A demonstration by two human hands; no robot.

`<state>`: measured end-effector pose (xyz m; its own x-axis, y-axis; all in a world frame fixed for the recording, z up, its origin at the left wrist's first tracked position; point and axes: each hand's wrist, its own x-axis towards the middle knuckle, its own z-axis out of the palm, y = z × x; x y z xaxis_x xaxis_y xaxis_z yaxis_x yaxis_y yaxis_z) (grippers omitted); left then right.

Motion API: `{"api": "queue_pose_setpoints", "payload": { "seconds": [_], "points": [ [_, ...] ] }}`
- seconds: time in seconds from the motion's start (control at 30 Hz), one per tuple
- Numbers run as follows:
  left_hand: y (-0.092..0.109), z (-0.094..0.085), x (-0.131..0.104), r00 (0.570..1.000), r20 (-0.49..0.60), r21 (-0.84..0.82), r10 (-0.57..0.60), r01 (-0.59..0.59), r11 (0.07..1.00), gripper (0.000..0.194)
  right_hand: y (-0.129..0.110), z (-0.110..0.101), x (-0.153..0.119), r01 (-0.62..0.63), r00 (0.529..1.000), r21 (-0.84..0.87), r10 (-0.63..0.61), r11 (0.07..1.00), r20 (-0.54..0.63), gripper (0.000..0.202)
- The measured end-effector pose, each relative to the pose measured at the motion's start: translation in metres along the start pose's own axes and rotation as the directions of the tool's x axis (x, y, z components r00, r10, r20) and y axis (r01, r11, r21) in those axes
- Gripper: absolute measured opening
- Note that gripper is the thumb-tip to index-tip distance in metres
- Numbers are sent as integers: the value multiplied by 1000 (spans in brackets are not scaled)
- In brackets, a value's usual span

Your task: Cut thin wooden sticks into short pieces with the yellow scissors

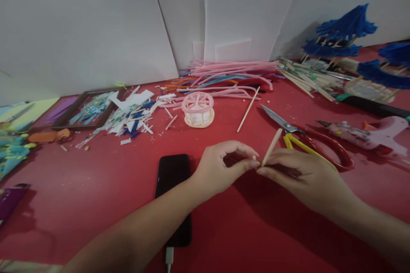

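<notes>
My right hand [307,175] is closed in a pinch on a short wooden stick [272,146], which slants up and to the right. Close beside it, my left hand [224,164] pinches a small pale piece [254,158], probably a bit of stick, mostly hidden by the fingertips. The two sets of fingertips nearly touch above the red table [211,230]. Beyond them stands a small round frame [197,110] with a pink spoked ring on top and a pale base. A longer wooden stick [248,109] lies to its right.
Red-handled scissors [293,128] and a pink glue gun [368,136] lie right. A phone [173,175] with a cable lies under my left forearm. Behind are pink pipe cleaners [230,68], bundled sticks [309,77] and blue-roofed models [347,27]. Paper scraps [134,115] lie left.
</notes>
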<state>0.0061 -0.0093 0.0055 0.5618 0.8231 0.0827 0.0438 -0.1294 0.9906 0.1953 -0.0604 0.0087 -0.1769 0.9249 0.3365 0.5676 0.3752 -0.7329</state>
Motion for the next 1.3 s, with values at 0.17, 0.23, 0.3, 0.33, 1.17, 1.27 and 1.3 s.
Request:
{"api": "queue_pose_setpoints", "payload": {
  "seconds": [0.17, 0.23, 0.3, 0.33, 1.17, 1.27, 1.3],
  "points": [
    [-2, -1, -3, 999, 31, 119, 33, -36, 992, 15, 5, 4, -3, 100, 995, -72, -99, 992, 13, 24],
    [-3, -2, -5, 997, -15, 269, 75, -68, 961, 18, 8, 2, -2, 94, 995, -115, -97, 989, -17, 20],
    [-2, -2, -6, 986, 24, 529, 164, -152, 835, 18, 11, 0, -2, 84, 994, -148, -94, 985, -61, 18],
    [-1, -2, -7, 978, 78, 650, 192, -196, 734, 19, 12, -1, -1, 84, 992, -159, -97, 984, -77, 17],
    [-2, 0, -13, 901, 392, 882, 185, -425, 203, 23, 22, -2, 1, 36, 990, -142, -55, 989, -129, 18],
    [0, 3, -15, 878, 440, 879, 188, -464, 108, 25, 26, -1, 0, 26, 985, -126, -47, 992, -166, 18],
    [0, 4, -16, 870, 454, 876, 192, -476, 85, 23, 27, 0, 0, 21, 983, -121, -43, 992, -177, 19]
  ]
}}
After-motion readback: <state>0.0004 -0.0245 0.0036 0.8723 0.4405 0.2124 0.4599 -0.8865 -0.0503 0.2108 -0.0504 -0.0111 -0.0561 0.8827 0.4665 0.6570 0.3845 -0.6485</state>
